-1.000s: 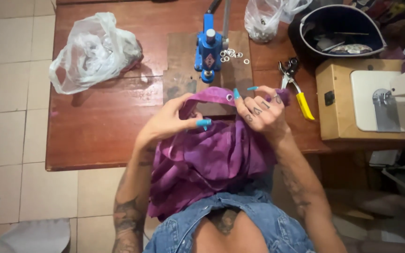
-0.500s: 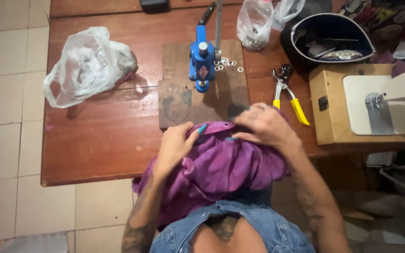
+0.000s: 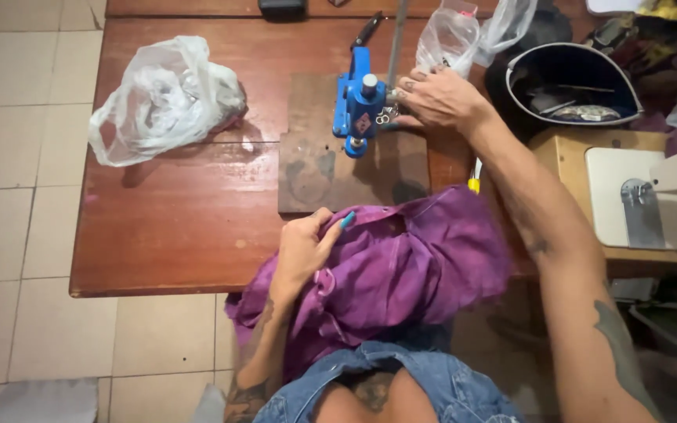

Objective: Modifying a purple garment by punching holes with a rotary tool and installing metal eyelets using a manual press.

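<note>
A purple garment [image 3: 409, 266] lies bunched over the near edge of the wooden table [image 3: 190, 227] and in my lap. My left hand [image 3: 303, 247] grips a fold of it near the table edge. My right hand [image 3: 436, 98] is stretched far forward, fingers down on small metal rings [image 3: 385, 117] beside the blue hand press [image 3: 358, 102]. The press stands on a dark wooden board [image 3: 338, 172]. Whether the fingers hold a ring is hidden.
A crumpled white plastic bag [image 3: 166, 98] lies at the table's left. Clear plastic bags [image 3: 452, 35] sit behind the press. A dark open case [image 3: 570, 86] and a white sewing machine [image 3: 652, 196] on a pale stand are at the right. Tiled floor at left.
My right hand left the purple garment and reached forward to the rings by the press. My left hand stayed on the garment, which slid nearer the table edge.
</note>
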